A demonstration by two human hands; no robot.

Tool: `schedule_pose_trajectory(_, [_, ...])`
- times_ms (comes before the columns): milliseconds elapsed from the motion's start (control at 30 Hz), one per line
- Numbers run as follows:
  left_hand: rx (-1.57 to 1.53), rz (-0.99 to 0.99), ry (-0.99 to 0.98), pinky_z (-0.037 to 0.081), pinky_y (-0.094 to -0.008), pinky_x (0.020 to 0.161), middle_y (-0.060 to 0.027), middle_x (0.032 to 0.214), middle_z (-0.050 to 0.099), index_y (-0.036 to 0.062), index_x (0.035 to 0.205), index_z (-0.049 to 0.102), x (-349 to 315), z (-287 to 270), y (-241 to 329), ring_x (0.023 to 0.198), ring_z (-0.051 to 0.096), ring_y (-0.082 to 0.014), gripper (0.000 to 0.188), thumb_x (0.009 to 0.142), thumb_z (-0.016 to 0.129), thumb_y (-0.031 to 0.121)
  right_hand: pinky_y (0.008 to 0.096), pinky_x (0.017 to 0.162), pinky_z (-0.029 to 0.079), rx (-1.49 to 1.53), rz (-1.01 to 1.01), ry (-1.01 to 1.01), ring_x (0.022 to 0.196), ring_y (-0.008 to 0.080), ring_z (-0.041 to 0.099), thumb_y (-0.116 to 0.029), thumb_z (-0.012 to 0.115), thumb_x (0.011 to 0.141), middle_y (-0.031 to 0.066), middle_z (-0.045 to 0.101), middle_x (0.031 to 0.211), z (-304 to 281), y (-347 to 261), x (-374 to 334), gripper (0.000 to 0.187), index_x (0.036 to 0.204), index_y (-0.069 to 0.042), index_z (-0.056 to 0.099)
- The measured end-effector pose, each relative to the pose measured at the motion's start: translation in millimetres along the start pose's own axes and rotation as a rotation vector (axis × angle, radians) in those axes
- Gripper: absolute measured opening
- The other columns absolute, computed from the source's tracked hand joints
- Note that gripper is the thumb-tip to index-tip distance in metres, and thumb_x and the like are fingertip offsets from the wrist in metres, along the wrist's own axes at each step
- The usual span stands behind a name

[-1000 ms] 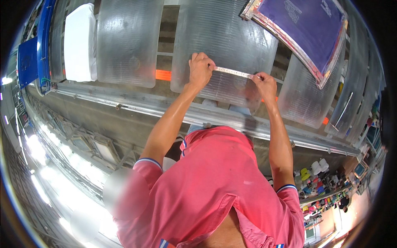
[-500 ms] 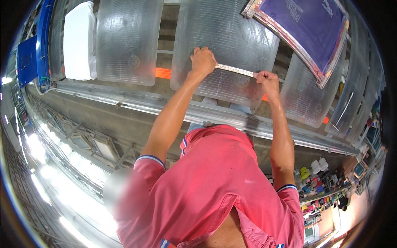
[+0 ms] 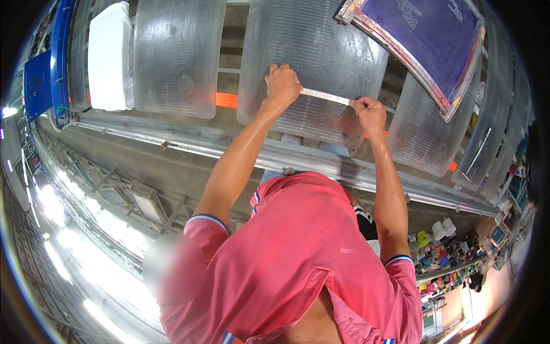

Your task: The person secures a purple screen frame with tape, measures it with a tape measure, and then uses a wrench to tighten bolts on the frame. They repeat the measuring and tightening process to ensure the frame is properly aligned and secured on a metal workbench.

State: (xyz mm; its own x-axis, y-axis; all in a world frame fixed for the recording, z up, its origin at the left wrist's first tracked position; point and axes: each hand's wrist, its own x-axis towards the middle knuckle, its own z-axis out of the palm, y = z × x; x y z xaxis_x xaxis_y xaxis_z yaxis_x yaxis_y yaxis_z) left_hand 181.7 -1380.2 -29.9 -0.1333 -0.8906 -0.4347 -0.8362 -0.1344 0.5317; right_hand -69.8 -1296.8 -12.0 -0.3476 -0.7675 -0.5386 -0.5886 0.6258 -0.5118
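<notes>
A white measuring tape (image 3: 325, 96) with small markings is stretched between my two hands. My left hand (image 3: 283, 83) is closed on one end, knuckles up. At the other end my right hand (image 3: 369, 112) pinches the tape between thumb and fingers. Both hands are over the near part of a translucent grey platen (image 3: 309, 46) with fine ruled lines across it. I cannot tell whether the tape touches the platen.
A wooden-framed printing screen with purple mesh (image 3: 421, 34) lies at the upper right. More grey platens (image 3: 175, 57) stand in a row, one carrying white cloth (image 3: 109, 57). A metal rail (image 3: 195, 144) runs along the near side. Blue equipment (image 3: 39, 86) is at the far left.
Both hands keep nearly the same place, with the tape still stretched between them. A black and white shape has come into sight beside my shirt on the right.
</notes>
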Motion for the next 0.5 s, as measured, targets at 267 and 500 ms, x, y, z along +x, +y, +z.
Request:
schedule_pose_trajectory(267, [0.046, 0.010, 0.015, 0.047, -0.0475, 0.089, -0.0115, 0.091, 0.068, 0.0040, 0.073, 0.068, -4.7, -4.9, 6.8, 0.104, 0.057, -0.0339, 0.014, 0.069, 0.081, 0.006, 0.0414, 0.068, 0.051, -0.048, 0.001, 0.026, 0.071, 0.0324, 0.067, -0.034, 0.075, 0.082, 0.0133, 0.069, 0.071, 2.8, -3.1, -1.6, 0.027, 0.084, -0.007, 0.074])
schedule_pose_trajectory(500, [-0.009, 0.029, 0.034, 0.043, -0.0498, 0.092, -0.0126, 0.099, 0.064, 0.0050, 0.065, 0.069, -5.2, 0.2, 1.3, 0.108, 0.053, -0.0342, 0.009, 0.069, 0.077, 0.002, 0.0439, 0.069, 0.051, -0.099, -0.010, 0.055, 0.073, 0.0343, 0.067, -0.035, 0.076, 0.081, 0.0134, 0.070, 0.074, 2.6, -9.1, -6.3, 0.028, 0.084, -0.007, 0.074])
